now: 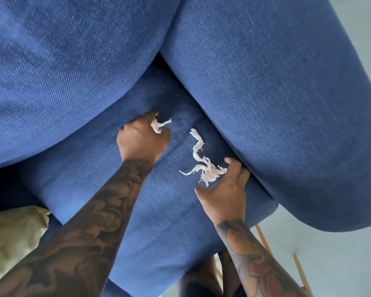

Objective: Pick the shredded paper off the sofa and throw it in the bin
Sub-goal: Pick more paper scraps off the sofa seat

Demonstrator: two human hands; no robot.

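Blue sofa seat (150,202) fills view, bin not visible. Left hand (142,139) curls round small paper scrap (159,125), gathering it. Right hand (224,192) spread, fingers reaching over larger shredded paper strand (201,161) lying on cushion, likely to scoop it.

The seat cushion (154,211) lies bare between the two forearms and toward its near edge. On the left the back cushion (62,71) bulges over the seat; on the right the armrest (276,103) walls it in, closing to a narrow wedge at the far corner
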